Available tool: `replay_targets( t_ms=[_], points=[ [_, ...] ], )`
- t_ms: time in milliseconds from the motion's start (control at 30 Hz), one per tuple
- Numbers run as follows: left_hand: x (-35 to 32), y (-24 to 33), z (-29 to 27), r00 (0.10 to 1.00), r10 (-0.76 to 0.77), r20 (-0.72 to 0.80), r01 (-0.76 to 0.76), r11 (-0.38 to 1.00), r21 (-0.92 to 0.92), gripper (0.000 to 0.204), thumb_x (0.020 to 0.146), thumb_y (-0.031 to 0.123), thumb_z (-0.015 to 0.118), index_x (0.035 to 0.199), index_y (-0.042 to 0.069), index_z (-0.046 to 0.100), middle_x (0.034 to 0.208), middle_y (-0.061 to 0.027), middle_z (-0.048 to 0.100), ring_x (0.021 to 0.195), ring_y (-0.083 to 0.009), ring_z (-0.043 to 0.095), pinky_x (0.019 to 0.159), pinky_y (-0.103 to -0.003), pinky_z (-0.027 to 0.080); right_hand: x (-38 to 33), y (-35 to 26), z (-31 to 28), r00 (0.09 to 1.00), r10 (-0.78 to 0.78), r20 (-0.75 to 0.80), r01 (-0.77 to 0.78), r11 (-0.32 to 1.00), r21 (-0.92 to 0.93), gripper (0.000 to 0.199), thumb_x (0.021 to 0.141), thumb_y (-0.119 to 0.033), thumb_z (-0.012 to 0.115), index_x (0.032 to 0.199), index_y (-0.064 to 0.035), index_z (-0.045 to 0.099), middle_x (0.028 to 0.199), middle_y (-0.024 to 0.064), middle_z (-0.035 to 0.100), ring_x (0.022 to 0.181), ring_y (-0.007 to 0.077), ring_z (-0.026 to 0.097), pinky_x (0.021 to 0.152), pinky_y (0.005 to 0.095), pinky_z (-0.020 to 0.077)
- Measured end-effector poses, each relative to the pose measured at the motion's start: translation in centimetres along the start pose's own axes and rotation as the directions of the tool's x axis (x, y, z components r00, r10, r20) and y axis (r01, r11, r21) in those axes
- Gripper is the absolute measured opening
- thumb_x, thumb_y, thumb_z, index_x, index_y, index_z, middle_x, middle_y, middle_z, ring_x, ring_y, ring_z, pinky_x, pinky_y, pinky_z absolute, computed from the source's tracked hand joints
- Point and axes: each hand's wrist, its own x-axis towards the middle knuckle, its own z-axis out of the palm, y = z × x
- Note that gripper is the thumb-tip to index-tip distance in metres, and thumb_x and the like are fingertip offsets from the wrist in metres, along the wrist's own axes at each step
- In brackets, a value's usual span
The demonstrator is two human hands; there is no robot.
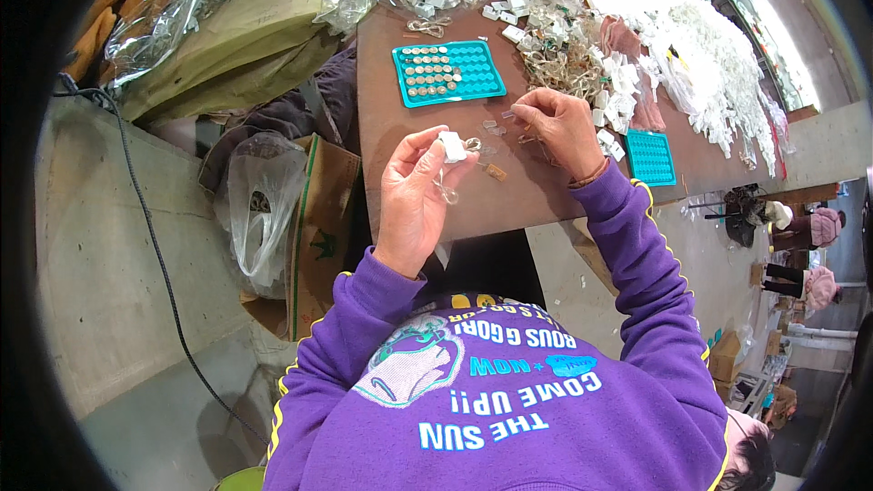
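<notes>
My left hand holds a small white plastic box between thumb and fingers, and a loop of thin pale wire hangs below it. My right hand, a short way to the right, is closed in a pinch over the table with a small clear plastic piece at its fingertips. A few more clear pieces lie on the table between the hands. Beneath them rests a small tan piece. Beyond my hands, a teal tray carries rows of round silver button cells in its left part.
On the brown table, bundled wires with white boxes are heaped at the back right, beside a white pile. A second teal tray sits near the right edge. Left of the table stands a cardboard box with a plastic bag.
</notes>
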Motion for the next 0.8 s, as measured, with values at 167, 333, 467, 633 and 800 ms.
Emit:
replay_targets(
  t_ms=[167, 333, 467, 633, 800],
  points=[
    [-0.1, -0.1, 0.1, 1.0, -0.003, 0.007, 0.002, 1.0, 0.021, 0.022, 0.096, 0.008, 0.056, 0.116, -0.001, 0.057, 0.106, -0.0091, 0.062, 0.099, -0.0195, 0.063, 0.093, -0.04, 0.053, 0.2, 0.2, -0.3, 0.997, 0.046, 0.059, -0.048, 0.998, 0.041, 0.014, 0.083, -0.012, 0.068, 0.088, 0.0006, 0.07, 0.072, 0.0071, 0.069, 0.065, 0.0102, 0.065, 0.06, 0.0247, 0.0509],
    [0.0, -0.1, 0.3, 1.0, 0.0, -0.019, 0.001, 0.999, 0.036, 0.023, 0.096, 0.009, 0.056, 0.116, -0.001, 0.056, 0.106, -0.0089, 0.062, 0.097, -0.0187, 0.063, 0.091, -0.039, 0.054, 0.2, 0.1, -0.8, 0.973, 0.123, 0.193, -0.19, 0.904, 0.384, 0.013, 0.09, -0.005, 0.062, 0.098, 0.0037, 0.067, 0.084, 0.0064, 0.069, 0.077, 0.0105, 0.066, 0.066, 0.0228, 0.0536],
    [0.1, -0.5, 0.6, 1.0, -0.01, -0.02, 0.011, 0.999, 0.052, 0.024, 0.096, 0.01, 0.056, 0.118, -0.001, 0.056, 0.105, -0.0102, 0.063, 0.097, -0.0198, 0.064, 0.091, -0.039, 0.054, 0.1, -0.4, -1.3, 0.967, 0.097, 0.236, -0.197, 0.873, 0.447, 0.012, 0.09, -0.004, 0.062, 0.099, 0.0033, 0.065, 0.09, 0.0078, 0.068, 0.082, 0.013, 0.067, 0.072, 0.0246, 0.0543],
    [0.4, -0.4, 0.6, 0.999, -0.038, -0.029, 0.04, 0.997, 0.061, 0.028, 0.098, 0.012, 0.054, 0.121, -0.002, 0.054, 0.106, -0.0116, 0.063, 0.095, -0.0214, 0.064, 0.09, -0.038, 0.054, -0.5, -2.0, -1.6, 0.953, 0.052, 0.299, -0.217, 0.803, 0.554, 0.01, 0.089, -0.004, 0.065, 0.096, 0.0031, 0.065, 0.092, 0.0081, 0.068, 0.083, 0.0139, 0.066, 0.077, 0.026, 0.0532],
    [0.3, -0.2, 0.3, 0.997, -0.082, -0.005, 0.082, 0.996, 0.046, 0.029, 0.098, 0.013, 0.054, 0.123, -0.001, 0.054, 0.107, -0.0097, 0.063, 0.096, -0.0188, 0.064, 0.089, -0.037, 0.054, -1.3, -4.4, -1.3, 0.94, 0.042, 0.339, -0.248, 0.767, 0.591, 0.015, 0.089, -0.003, 0.065, 0.102, 0.0032, 0.066, 0.093, 0.008, 0.068, 0.081, 0.013, 0.065, 0.075, 0.0243, 0.0523]
  ],
)
